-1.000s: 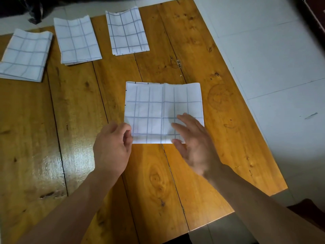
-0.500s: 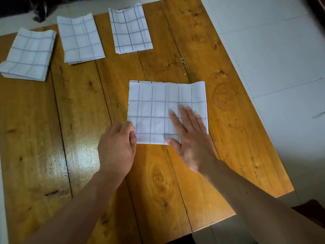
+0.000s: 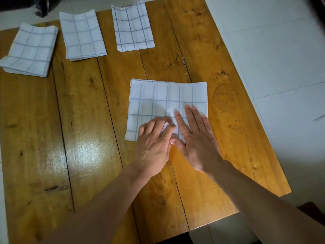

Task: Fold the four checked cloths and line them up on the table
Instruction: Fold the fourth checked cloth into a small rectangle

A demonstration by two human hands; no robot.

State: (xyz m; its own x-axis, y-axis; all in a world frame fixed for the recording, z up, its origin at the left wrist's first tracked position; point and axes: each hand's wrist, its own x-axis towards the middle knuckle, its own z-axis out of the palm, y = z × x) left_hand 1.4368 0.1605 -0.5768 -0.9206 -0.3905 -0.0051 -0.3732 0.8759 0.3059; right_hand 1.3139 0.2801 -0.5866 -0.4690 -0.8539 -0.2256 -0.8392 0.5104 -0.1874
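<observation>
- Half-folded checked cloth (image 3: 158, 101) lies mid-table (image 3: 88, 120).
- Right hand (image 3: 198, 138) presses it flat-fingered at its 5 o'clock corner.
- Left hand (image 3: 154, 140) pinches its near edge.
- Three folded cloths (image 3: 82, 36) lined toward 11 o'clock.

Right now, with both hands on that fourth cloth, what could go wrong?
1. The left hand pinches the fourth cloth near the middle of its near edge; lifting there may bunch the layers.
2. The right hand pins only the near right part, so the far edge could skew.
3. It lies wider than the three folded cloths, so the row stays uneven without another fold.
</observation>
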